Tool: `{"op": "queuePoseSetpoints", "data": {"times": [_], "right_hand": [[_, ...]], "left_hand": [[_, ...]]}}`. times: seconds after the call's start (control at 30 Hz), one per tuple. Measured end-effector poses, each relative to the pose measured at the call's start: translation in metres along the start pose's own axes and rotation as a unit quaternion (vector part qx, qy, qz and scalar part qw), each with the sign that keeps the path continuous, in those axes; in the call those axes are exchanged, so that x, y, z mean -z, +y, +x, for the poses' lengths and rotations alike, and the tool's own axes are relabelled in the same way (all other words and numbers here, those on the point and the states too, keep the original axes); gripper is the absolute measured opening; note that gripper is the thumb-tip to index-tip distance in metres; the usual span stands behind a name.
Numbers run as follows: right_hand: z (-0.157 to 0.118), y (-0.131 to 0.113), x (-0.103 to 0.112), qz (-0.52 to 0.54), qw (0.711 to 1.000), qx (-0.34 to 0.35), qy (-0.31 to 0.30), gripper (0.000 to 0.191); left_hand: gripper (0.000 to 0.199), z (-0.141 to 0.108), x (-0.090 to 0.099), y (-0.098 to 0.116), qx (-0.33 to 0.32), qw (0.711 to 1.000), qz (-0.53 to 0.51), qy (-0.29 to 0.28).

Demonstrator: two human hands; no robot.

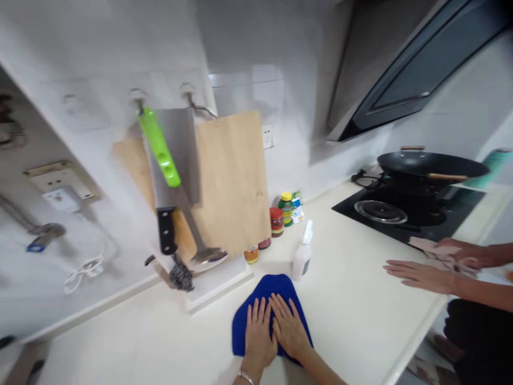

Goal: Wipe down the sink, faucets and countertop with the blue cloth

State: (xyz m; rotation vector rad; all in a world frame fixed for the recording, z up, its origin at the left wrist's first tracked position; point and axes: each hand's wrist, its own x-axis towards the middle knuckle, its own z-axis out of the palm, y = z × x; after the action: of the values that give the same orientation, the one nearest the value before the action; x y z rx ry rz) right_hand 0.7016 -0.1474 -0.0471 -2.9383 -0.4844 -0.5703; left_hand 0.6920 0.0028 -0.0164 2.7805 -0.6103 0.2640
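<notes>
Cloth (274, 285) of deep blue is spread on the counter (348, 313), just beside a white spray bottle (301, 260). It is pressed upon by the left hand (259, 332) and the right hand (292, 332), both opened flat, side by side, with fingers extended. Farther right, a pinkish cloth (429, 246) is held by a co-worker's hand (465, 251) at the edge of the cooktop (419, 229).

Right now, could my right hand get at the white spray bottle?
Probably yes: your right hand lies flat on the blue cloth, and nothing stands between it and the white spray bottle.
</notes>
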Motion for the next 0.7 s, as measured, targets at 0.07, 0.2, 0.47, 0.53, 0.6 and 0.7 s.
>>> {"op": "queuePoseSetpoints", "data": {"times": [0.07, 0.2, 0.47, 0.53, 0.6, 0.7], "right_hand": [[-0.01, -0.014, 0.001, -0.005, 1.0, 0.006, -0.011, 0.058], [-0.016, -0.051, 0.001, 0.0, 0.999, 0.026, -0.044, 0.058], [-0.005, -0.164, 0.009, 0.067, 0.984, 0.122, -0.109, 0.06], [-0.013, -0.193, 0.014, 0.087, 0.976, 0.161, -0.116, 0.061], [-0.028, -0.218, 0.022, 0.107, 0.965, 0.208, -0.115, 0.064], [-0.058, -0.245, 0.035, 0.129, 0.946, 0.278, -0.105, 0.069]], "left_hand": [[0.062, -0.02, 0.006, 0.001, 0.015, 1.0, -0.014, 0.004], [0.063, -0.058, 0.019, -0.013, 0.032, 0.999, -0.007, 0.007], [0.069, -0.15, 0.069, -0.079, 0.103, 0.994, 0.034, 0.028], [0.07, -0.183, 0.08, -0.088, 0.12, 0.988, 0.083, 0.043], [0.071, -0.22, 0.086, -0.089, 0.13, 0.979, 0.147, 0.062], [0.072, -0.277, 0.08, -0.08, 0.151, 0.956, 0.23, 0.099]]}}
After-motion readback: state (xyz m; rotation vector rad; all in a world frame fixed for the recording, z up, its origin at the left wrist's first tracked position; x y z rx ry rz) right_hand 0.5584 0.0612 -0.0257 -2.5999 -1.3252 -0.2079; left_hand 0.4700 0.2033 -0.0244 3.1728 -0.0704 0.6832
